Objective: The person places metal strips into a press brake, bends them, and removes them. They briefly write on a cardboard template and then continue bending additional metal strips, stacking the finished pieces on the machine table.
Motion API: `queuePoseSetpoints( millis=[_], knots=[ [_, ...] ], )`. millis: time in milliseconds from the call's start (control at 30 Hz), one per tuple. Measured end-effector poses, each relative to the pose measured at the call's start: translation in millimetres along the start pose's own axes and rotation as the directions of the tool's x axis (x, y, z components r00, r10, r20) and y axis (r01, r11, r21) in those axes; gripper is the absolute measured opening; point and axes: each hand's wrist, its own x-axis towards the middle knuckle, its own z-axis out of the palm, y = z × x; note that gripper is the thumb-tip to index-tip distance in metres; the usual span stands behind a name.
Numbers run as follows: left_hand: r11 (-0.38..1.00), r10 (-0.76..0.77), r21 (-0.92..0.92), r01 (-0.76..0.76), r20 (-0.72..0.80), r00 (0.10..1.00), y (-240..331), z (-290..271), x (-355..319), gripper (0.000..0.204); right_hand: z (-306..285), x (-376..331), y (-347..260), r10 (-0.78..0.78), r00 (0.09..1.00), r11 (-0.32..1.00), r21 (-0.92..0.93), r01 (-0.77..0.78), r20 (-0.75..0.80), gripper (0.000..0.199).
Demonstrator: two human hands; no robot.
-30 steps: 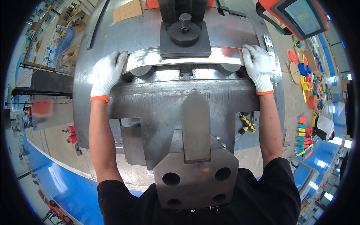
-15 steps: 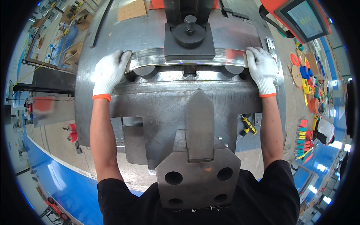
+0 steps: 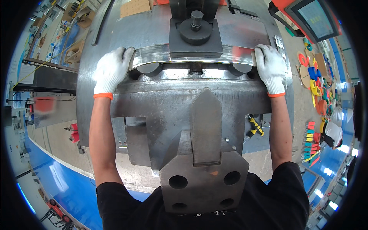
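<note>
A long, shiny metal bar (image 3: 151, 56) with fine lines along its length lies crosswise at the machine. Its middle passes by the dark press block (image 3: 196, 45), which hides part of it. My left hand (image 3: 112, 68), in a white glove with an orange cuff, is closed around the bar's left end. At the right end, my right hand (image 3: 270, 68) grips it in a matching glove. Two round dark supports, one left (image 3: 150, 69) and one right (image 3: 240, 69), sit along the bar's near side. Both thumbs point inward, and the fingertips are partly hidden.
A pointed steel block (image 3: 207, 126) stands between my forearms. Yellow-and-black handled pliers (image 3: 254, 128) lie beyond an opening at right. A screen (image 3: 314, 21) on a red housing hangs at upper right. Coloured rolls (image 3: 314, 78) lie on the floor, with a person (image 3: 332, 134) nearby.
The view has shifted slightly. Both hands stay closed on the bar's ends, and the bar looks a little straighter against the supports.
</note>
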Motion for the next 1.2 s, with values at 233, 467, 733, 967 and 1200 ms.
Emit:
queuePoseSetpoints(
  millis=[233,467,733,967,1200],
  knots=[
    [0.999,0.036,0.015,-0.036,-0.043,0.998,-0.6,-0.7,-0.9,0.047,-1.1,1.2,-0.8,-0.013,1.000,1.000,-0.006,0.013,-0.001,0.022],
    [0.999,0.049,-0.005,-0.050,-0.081,0.996,-0.5,1.8,-1.6,0.047,-3.6,1.7,-4.2,0.003,1.000,1.000,-0.004,-0.003,-0.003,0.023],
    [0.998,0.059,0.008,-0.058,-0.096,0.994,0.7,1.4,-2.0,0.044,-3.4,2.5,-4.4,0.006,1.000,1.000,-0.020,-0.005,0.002,0.023],
    [0.998,0.056,0.012,-0.055,-0.102,0.993,1.1,1.1,-2.2,0.044,-1.3,1.3,-1.3,-0.004,1.000,1.000,-0.025,0.003,-0.010,0.024],
    [0.999,0.034,0.007,-0.033,-0.054,0.998,-0.2,-0.2,-0.4,0.044,-1.8,1.5,-1.6,0.003,1.000,1.000,-0.029,-0.003,-0.006,0.023]
  ],
)
